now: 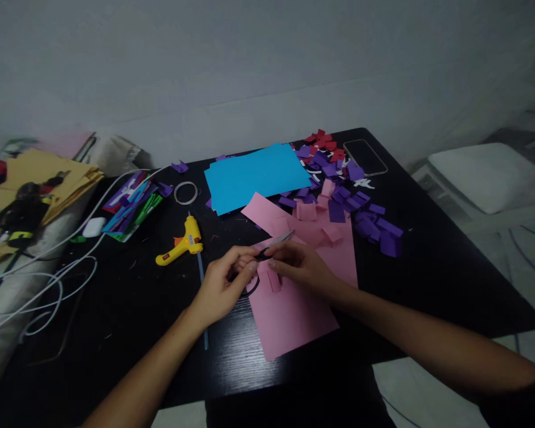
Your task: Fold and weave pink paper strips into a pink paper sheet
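Note:
My left hand (225, 282) is closed, fingers bent, around the dark-handled scissors (282, 239). A black handle loop shows below its thumb, and the metal blades point up and to the right. My right hand (305, 267) pinches a small folded piece of pink paper (273, 280) between thumb and fingers, close to the left fingertips. Its fingers partly cover the middle of the scissors. Under both hands lies a large pink sheet (294, 324), with other cut pink pieces (307, 211) towards its far end.
Blue sheets (256, 178) lie beyond the hands. Purple scraps (374, 226) and red scraps (323, 141) are scattered at the back right, near a phone (365, 157). Left are a yellow glue gun (185, 242), a tape roll (186, 193), white cables (60, 279) and coloured paper strips (131, 202).

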`<state>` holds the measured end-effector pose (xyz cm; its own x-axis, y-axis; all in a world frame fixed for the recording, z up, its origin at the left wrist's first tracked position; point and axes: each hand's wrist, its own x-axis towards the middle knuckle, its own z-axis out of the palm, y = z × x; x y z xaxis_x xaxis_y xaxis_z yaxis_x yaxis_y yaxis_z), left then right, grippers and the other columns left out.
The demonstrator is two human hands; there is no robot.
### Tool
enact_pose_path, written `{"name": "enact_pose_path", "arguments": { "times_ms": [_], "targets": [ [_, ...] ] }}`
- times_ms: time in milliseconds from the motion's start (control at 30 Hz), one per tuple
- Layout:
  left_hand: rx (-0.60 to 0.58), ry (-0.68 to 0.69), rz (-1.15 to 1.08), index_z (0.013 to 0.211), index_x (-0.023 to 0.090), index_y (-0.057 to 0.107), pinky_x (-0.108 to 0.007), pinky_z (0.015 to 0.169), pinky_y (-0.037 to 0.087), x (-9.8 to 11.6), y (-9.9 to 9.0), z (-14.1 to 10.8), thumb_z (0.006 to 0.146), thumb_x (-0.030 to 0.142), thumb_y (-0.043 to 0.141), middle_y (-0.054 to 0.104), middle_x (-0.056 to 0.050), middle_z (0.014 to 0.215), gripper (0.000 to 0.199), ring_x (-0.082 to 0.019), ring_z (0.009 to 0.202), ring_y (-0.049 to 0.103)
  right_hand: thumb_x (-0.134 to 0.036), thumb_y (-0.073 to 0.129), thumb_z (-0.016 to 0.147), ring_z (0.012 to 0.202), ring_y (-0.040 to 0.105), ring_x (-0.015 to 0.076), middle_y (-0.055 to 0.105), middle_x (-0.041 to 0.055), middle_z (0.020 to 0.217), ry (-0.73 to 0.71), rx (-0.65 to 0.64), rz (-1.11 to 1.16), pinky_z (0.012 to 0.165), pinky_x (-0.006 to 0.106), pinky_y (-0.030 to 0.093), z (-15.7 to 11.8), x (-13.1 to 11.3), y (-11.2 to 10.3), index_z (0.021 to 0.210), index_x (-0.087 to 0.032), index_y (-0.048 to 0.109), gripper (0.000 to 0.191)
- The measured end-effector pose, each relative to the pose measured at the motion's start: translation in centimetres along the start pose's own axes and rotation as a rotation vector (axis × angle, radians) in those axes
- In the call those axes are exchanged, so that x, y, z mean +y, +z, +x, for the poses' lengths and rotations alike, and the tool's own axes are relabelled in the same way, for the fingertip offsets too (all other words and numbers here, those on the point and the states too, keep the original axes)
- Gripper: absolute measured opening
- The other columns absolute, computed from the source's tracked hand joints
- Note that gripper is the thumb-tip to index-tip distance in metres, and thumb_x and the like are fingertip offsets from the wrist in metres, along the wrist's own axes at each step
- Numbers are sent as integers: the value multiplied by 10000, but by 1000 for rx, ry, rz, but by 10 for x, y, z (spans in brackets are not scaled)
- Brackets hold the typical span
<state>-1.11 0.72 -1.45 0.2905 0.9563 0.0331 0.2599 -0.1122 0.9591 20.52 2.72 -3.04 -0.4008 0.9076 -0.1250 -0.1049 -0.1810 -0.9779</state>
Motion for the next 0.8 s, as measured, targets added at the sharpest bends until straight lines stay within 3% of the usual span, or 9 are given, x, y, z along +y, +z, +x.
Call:
{"name": "enact_pose_path", "arguments": {
  "times_ms": [100,300,533,800],
  "targets": [
    [-45,-45,-59,1144,193,638,-255,657,512,-2,3,-1,1003,332,637,628,19,753,198,-131,672,609,-335,762,862,686,636,137,721,15,835,-41,13,-35,615,263,502,-2,-1,2,1012,-203,748,200],
    [-5,-60,-92,932,172,669,-247,616,499,3,2,3,943,255,641,635,13,693,88,-128,625,614,-282,685,895,772,665,159,748,44,893,-106,-31,-157,698,293,528,-7,-7,3,996,-196,791,170],
    [-58,-85,-192,968,160,712,-267,639,538,9,-1,3,880,186,615,689,-9,724,134,-147,655,656,-322,719,880,722,663,147,738,32,841,-56,-51,-68,681,286,536,-6,-7,1,953,-176,775,173],
    [-49,-87,-232,1047,160,701,-261,641,524,4,1,2,853,174,686,707,-32,792,196,-146,682,652,-145,669,819,810,729,167,769,31,909,-66,-64,4,752,312,585,-4,-3,-1,1011,-205,745,216]
  ]
}}
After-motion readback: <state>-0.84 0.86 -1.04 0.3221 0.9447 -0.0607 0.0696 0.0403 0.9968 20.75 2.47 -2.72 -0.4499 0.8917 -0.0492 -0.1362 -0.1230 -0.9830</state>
